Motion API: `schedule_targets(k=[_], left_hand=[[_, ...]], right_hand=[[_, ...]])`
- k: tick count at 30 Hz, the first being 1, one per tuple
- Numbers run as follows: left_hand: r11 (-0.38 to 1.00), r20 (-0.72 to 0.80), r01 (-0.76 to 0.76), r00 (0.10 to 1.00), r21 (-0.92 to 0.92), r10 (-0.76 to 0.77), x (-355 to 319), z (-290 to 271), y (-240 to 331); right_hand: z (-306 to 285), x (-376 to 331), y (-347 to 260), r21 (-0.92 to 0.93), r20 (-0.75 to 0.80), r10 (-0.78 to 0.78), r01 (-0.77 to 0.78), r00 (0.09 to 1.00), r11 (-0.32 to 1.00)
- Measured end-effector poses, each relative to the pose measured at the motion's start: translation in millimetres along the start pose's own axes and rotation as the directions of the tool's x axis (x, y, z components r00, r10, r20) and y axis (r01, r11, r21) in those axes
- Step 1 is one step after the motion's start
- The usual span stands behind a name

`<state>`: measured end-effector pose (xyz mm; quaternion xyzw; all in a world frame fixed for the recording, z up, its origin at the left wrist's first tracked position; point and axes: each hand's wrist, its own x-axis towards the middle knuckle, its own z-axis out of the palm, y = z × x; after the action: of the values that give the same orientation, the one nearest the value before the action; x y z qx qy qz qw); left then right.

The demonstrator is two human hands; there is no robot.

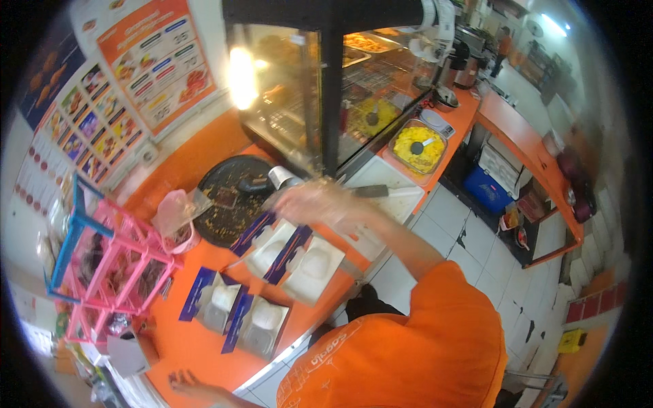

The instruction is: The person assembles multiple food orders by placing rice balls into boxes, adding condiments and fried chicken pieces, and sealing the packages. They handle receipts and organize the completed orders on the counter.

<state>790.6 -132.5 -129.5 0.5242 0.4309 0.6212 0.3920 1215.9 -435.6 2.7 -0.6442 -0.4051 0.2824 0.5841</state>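
Metal cup: by black pan, long axis slanting panward
Right hand: kinda blurry, fingers probably gripping cup
Left hand: fingers loosely open

This looks like the inside of a small takeaway food shop. Menu posters with food photos hang beside a lit, glass-sided food display cabinet, and open takeaway boxes stand on the orange counter.

Head view — left fisheye | worn on head | faces down — counter close below
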Motion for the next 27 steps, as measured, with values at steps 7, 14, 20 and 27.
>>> schedule_targets(k=[7,14,20,27], left_hand=[[0.909,0.41,-0.408,0.845,0.08,0.343,-149,238,127],[0.914,0.712,-0.197,0.577,-0.354,0.4,-346,400,186],[0.853,0.753,-0.518,0.534,-0.067,0.384,-378,429,206],[0.837,0.562,-0.535,0.729,0.113,0.39,-417,511,215]], right_hand=[[-245,-138,43,-0.039,-0.802,0.081,-0.187,0.592,0.982],[-411,-201,136,-0.402,-0.892,-0.23,-0.453,0.388,0.796],[-453,-142,126,-0.344,-0.817,-0.205,-0.17,0.539,0.924],[-413,-126,77,-0.247,-0.577,-0.256,0.132,0.776,0.96]])
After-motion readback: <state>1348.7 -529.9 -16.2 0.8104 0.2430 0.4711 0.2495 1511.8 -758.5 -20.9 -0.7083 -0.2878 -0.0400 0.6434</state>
